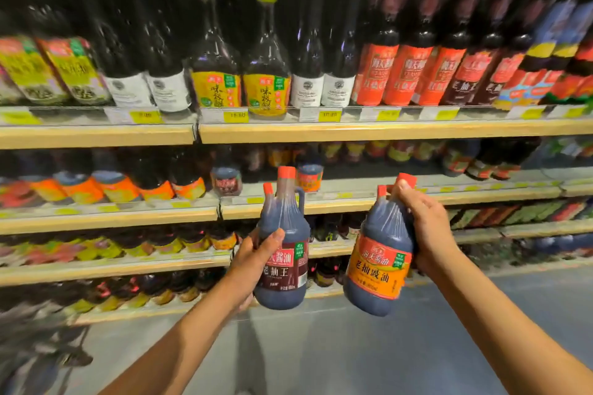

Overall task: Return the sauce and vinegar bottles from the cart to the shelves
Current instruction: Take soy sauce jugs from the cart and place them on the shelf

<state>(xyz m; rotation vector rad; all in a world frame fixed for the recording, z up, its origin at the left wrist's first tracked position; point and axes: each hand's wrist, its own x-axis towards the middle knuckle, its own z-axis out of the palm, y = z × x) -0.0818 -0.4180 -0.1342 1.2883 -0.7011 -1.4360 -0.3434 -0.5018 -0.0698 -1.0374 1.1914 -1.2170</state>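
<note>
Sauce bottles, two of them, are held up in the air in front of the shelves, one in each hand. The dark-labelled bottle (282, 253) stands nearly upright in the left hand (253, 261), whose fingers (272, 239) wrap round its belly from the left, the thumb lying across the front just above the label. Its red cap reaches up level with the front edge of the middle shelf (337, 205). The orange-labelled bottle (380, 258) tilts with its cap leaning to the right; the right hand (423, 228) grips it high up, fingers closed over the neck and handle on its right side, the base hanging free below. The two bottles hang near each other, not touching. Behind them run rows of dark bottles on the upper shelf (353, 131), blurred towards the edges. Grey floor (353, 346) lies below the arms.
</note>
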